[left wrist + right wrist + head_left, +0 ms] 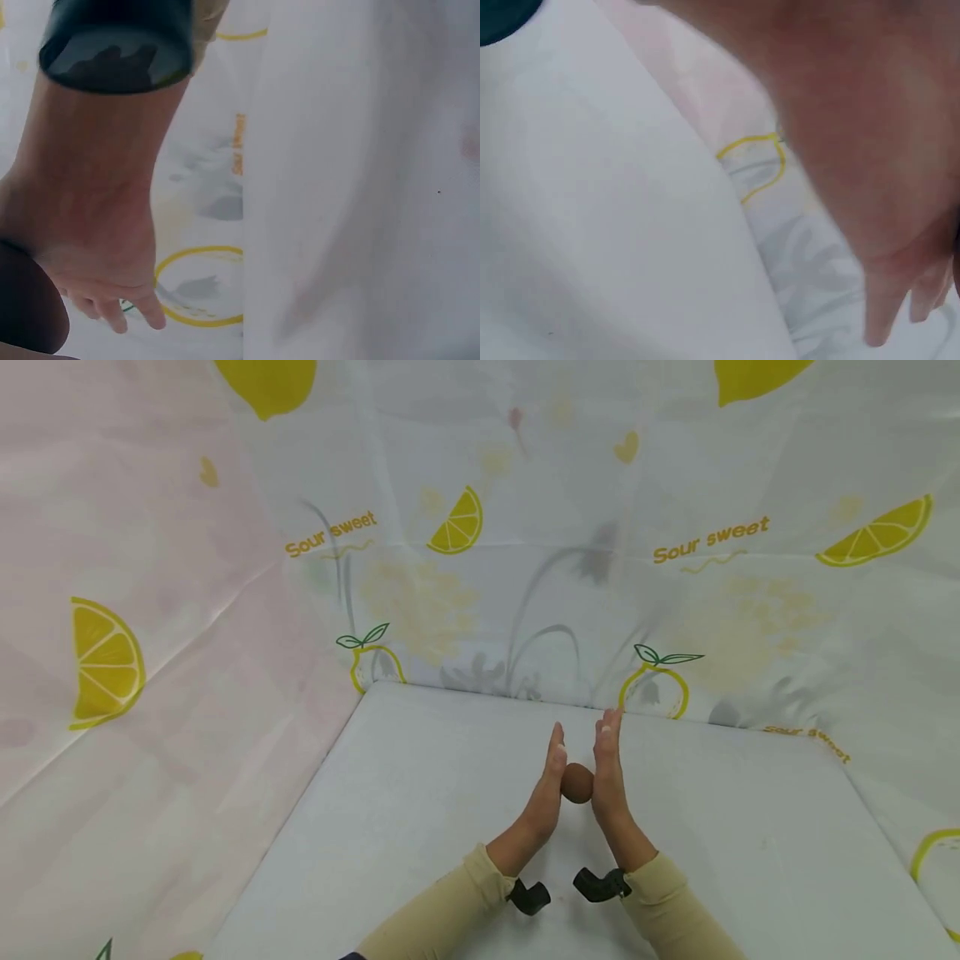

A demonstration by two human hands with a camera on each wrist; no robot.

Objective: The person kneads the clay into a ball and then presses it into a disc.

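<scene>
A smooth brown ball [577,783] sits between the two palms, above the white table. My left hand [549,785] presses its left side, fingers straight and pointing forward. From the right, my right hand [609,768] lies against it with the palm flat and fingers extended. The left wrist view looks across at the right hand [90,225], with the dark ball [26,300] at the lower left edge. In the right wrist view the left hand [877,165] fills the upper right, and most of the ball is out of frame.
The white tabletop [420,777] stretches under both hands. A lemon-printed cloth [510,527] rises behind the table and along its sides. Each wrist carries a black camera mount, one at the left wrist [531,897] and another at the right wrist [600,885].
</scene>
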